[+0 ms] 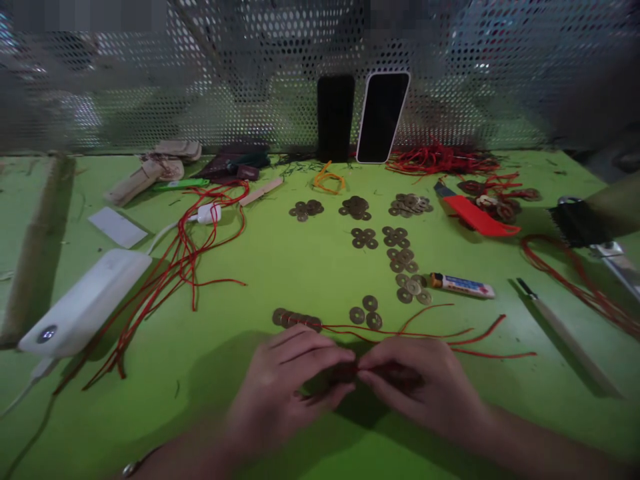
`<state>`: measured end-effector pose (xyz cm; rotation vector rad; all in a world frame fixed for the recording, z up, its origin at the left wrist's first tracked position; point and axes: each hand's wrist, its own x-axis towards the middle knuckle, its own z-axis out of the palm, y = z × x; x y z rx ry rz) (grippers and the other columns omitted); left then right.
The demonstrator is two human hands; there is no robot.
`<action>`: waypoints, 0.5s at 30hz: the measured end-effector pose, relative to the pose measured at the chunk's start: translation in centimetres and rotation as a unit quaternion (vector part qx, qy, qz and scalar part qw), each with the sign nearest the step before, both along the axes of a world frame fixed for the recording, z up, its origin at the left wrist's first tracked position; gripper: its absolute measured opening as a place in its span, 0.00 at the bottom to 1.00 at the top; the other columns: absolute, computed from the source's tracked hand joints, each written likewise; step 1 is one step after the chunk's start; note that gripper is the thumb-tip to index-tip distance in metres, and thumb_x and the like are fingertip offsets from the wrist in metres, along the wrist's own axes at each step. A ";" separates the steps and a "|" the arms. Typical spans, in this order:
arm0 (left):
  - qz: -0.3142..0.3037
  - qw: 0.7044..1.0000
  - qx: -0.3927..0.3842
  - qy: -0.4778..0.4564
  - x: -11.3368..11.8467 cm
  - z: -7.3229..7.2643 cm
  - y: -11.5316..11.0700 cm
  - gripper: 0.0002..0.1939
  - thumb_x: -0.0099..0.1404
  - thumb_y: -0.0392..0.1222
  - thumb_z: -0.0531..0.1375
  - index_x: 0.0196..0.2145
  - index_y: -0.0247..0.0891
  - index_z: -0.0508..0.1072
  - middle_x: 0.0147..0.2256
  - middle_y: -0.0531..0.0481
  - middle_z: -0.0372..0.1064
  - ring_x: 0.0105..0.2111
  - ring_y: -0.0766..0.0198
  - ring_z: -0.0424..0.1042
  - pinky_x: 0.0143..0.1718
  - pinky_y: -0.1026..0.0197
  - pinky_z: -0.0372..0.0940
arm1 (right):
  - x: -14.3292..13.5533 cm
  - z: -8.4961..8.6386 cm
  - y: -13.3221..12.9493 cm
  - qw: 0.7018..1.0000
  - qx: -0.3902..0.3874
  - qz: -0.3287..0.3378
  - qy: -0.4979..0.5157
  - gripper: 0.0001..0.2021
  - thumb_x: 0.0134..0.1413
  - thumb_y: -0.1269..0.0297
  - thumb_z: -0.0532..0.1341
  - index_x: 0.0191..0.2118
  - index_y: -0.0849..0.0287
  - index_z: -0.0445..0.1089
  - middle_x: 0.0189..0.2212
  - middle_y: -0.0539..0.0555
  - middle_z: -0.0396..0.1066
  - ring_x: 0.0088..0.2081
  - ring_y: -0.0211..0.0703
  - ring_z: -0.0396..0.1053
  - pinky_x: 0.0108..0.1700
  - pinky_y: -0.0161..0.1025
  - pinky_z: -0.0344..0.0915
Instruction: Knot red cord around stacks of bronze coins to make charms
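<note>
Coins in a short row point(297, 320) lie flat on the green table point(280, 257), just past the left hand point(290, 380). The row's long way goes side to side, with its right end a bit closer to the person. Thin red cords point(400, 333) stretch off to the right from near that end.

Low in the middle, between both hands, is a small dark bundle point(343, 373). The left thumb and fingers curl around it and squeeze it. Its long way looks side to side too, but shadow hides much of it. The right hand point(425, 380) has its thumb and pointing finger pinched together on a bit of red string point(359, 368) at the bundle's right end. Three loose coins point(370, 309) sit just past the right hand.
</note>
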<state>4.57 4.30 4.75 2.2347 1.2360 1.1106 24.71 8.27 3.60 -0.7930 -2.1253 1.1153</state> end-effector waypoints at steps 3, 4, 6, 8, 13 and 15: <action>-0.026 0.999 -0.012 0.015 -0.3 -0.1 0.2 0.10 0.59 0.38 0.66 0.40 0.38 0.75 0.31 0.52 0.77 0.30 0.66 0.74 0.31 0.64 0.71 | 0.1 -0.1 0.2 1.000 -0.010 0.005 -0.025 0.03 0.54 0.72 0.61 0.34 0.58 0.71 0.25 0.45 0.72 0.23 0.29 0.66 0.25 0.25 0.60; -0.033 0.999 -0.022 0.023 -0.4 -0.1 0.3 0.10 0.59 0.38 0.66 0.40 0.38 0.75 0.32 0.52 0.77 0.30 0.66 0.74 0.31 0.64 0.71 | 0.2 -0.1 0.2 0.999 -0.004 0.007 -0.033 0.03 0.54 0.72 0.61 0.34 0.58 0.71 0.25 0.45 0.72 0.23 0.29 0.66 0.25 0.25 0.60; -0.044 0.997 -0.045 0.040 -0.8 -0.1 0.4 0.09 0.59 0.38 0.66 0.40 0.39 0.75 0.33 0.52 0.77 0.31 0.66 0.74 0.33 0.64 0.71 | 0.3 -0.2 0.3 0.999 0.024 0.011 -0.046 0.03 0.55 0.72 0.60 0.35 0.58 0.71 0.25 0.46 0.72 0.22 0.29 0.66 0.25 0.26 0.60; -0.051 0.995 -0.068 0.051 -1.1 -0.2 0.5 0.10 0.59 0.38 0.66 0.40 0.39 0.76 0.34 0.52 0.77 0.33 0.65 0.74 0.35 0.62 0.70 | 0.5 -0.4 0.2 0.996 0.062 0.013 -0.054 0.04 0.56 0.72 0.59 0.36 0.59 0.71 0.25 0.47 0.72 0.23 0.31 0.66 0.25 0.28 0.60; -0.062 0.991 -0.107 0.055 -2.1 -0.5 0.3 0.12 0.58 0.39 0.67 0.41 0.42 0.77 0.33 0.52 0.77 0.34 0.63 0.74 0.39 0.57 0.70 | 2.3 -0.5 -0.3 0.991 0.103 0.010 -0.089 0.06 0.59 0.71 0.57 0.38 0.58 0.72 0.27 0.49 0.74 0.24 0.34 0.69 0.26 0.30 0.62; -0.065 0.989 -0.116 0.058 -2.4 -0.7 0.1 0.12 0.58 0.37 0.66 0.41 0.43 0.77 0.33 0.52 0.77 0.34 0.62 0.74 0.40 0.56 0.71 | 3.5 -0.2 -0.5 0.990 0.093 -0.003 -0.107 0.07 0.59 0.71 0.57 0.38 0.58 0.72 0.26 0.49 0.73 0.24 0.34 0.68 0.25 0.30 0.62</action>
